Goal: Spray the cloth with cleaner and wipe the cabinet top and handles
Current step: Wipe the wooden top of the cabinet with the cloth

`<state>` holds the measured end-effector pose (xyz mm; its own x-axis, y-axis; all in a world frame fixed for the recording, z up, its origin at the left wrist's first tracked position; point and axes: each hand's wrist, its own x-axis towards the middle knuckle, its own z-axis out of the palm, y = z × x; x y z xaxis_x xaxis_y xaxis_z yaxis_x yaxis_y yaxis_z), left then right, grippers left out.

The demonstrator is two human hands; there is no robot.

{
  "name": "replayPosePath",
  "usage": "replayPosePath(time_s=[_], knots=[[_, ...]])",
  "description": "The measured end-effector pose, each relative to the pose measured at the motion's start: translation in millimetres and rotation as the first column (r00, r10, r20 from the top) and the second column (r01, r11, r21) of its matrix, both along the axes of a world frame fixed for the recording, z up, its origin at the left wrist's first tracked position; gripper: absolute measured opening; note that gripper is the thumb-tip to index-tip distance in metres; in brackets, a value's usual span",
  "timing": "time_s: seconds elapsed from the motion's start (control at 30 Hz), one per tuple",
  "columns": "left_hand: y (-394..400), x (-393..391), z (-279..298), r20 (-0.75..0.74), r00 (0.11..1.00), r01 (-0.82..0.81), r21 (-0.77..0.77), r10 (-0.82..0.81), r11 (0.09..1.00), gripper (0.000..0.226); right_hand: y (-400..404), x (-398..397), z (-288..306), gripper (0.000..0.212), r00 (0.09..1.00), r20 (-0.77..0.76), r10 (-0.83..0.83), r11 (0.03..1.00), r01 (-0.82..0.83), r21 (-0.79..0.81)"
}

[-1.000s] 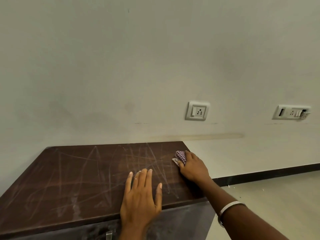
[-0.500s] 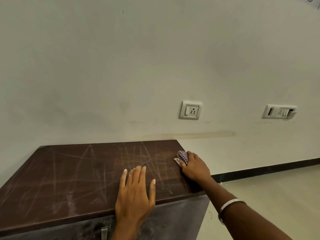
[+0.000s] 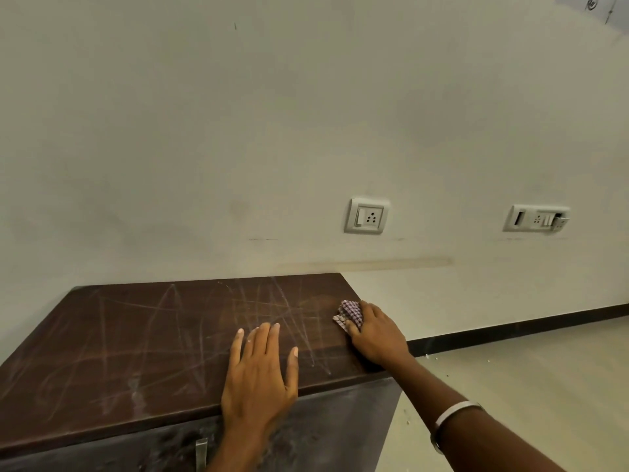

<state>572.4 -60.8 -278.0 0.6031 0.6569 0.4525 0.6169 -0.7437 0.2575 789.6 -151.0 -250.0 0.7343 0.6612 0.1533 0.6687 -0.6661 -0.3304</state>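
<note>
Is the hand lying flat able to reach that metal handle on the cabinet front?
Probably yes. The left hand rests at the cabinet top's front edge, and the handle sits just below with nothing between them.

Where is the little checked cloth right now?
In the head view, the checked cloth is bunched under the right hand, near the right end of the brown cabinet top, below the wall socket.

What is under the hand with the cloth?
The right hand grips a checked cloth and presses it on the brown cabinet top. Only part of the cloth peeks out; the rest, and the wood below, are covered by the hand.
</note>
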Motion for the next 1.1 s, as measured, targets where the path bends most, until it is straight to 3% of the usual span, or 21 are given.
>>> replayPosePath(time_s=[0.23, 0.6, 0.93, 1.1], knots=[[-1, 1, 1, -0.007, 1.000, 0.000, 0.001, 0.000, 1.000, 0.073, -4, -1, 0, 0.066, 0.999, 0.005, -0.049, 0.999, 0.049, 0.003], [1, 2, -1, 0.024, 1.000, -0.011, 0.033, 0.010, 0.999, 0.063, -3, -30, -8, 0.068, 0.998, 0.016, 0.054, 0.998, -0.054, 0.012], [0, 1, -2, 0.030, 1.000, -0.006, 0.027, 0.005, 1.000, 0.066, -29, -14, -2, 0.066, 0.996, -0.011, -0.085, 0.996, 0.085, 0.033], [-1, 1, -2, 0.035, 0.999, -0.007, 0.046, 0.005, 0.999, 0.064, -22, -35, -7, 0.067, 0.999, 0.006, -0.038, 0.998, 0.038, 0.048]])
